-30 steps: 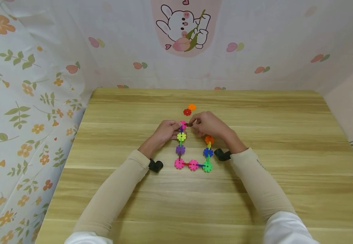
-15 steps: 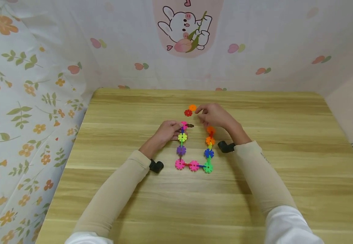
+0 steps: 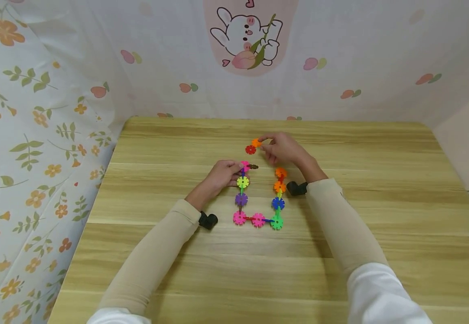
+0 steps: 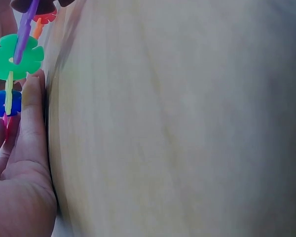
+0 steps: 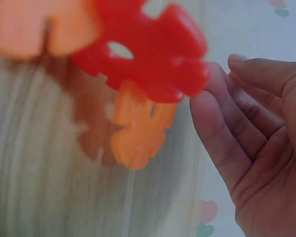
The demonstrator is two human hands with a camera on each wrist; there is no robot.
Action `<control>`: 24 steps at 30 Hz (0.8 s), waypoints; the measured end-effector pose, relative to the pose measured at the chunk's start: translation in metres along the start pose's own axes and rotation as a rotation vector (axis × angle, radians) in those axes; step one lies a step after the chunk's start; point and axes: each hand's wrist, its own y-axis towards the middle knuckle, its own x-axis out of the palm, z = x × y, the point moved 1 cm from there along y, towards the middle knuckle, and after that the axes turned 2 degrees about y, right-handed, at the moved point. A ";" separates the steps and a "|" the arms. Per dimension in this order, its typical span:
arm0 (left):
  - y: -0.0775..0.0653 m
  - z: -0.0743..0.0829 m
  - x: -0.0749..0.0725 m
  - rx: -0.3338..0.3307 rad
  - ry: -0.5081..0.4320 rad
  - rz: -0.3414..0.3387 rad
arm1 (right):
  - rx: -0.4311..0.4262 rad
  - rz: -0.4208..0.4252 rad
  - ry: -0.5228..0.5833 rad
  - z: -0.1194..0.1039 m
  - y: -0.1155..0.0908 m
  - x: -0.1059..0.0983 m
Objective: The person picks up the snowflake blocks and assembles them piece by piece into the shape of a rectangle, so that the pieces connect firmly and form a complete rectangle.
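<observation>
A U-shaped chain of coloured plastic snowflake discs (image 3: 241, 199) lies on the table. My left hand (image 3: 222, 176) pinches the pink snowflake disc (image 3: 244, 166) at the chain's far left end; a brown disc (image 3: 253, 167) sticks out rightward from it. In the left wrist view, the left hand (image 4: 24, 163) sits around the chain, below its green disc (image 4: 15, 58). My right hand (image 3: 284, 147) reaches to a loose orange disc (image 3: 256, 142), index fingertip at its edge, thumb apart from the fingers. Beside that lies a loose red disc (image 3: 251, 150).
The chain's right arm ends in an orange disc (image 3: 280, 173), close under the right hand. Black wrist cameras (image 3: 208, 220) hang at both cuffs. A pale printed curtain (image 3: 234, 99) stands behind the wooden table (image 3: 234, 279).
My right hand has let go of the brown disc, which stays joined to the pink one, and has moved away to the loose orange disc. The left hand keeps its place.
</observation>
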 end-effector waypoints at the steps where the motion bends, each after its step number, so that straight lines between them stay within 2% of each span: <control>1: 0.000 0.000 0.000 0.001 0.003 -0.001 | 0.006 0.002 -0.001 0.001 0.002 0.000; 15: 0.003 -0.002 0.000 -0.005 0.020 0.007 | 0.070 -0.011 0.059 0.010 0.023 -0.002; 24: 0.003 -0.003 0.000 -0.009 0.035 0.009 | 0.107 -0.022 0.095 0.016 0.029 0.001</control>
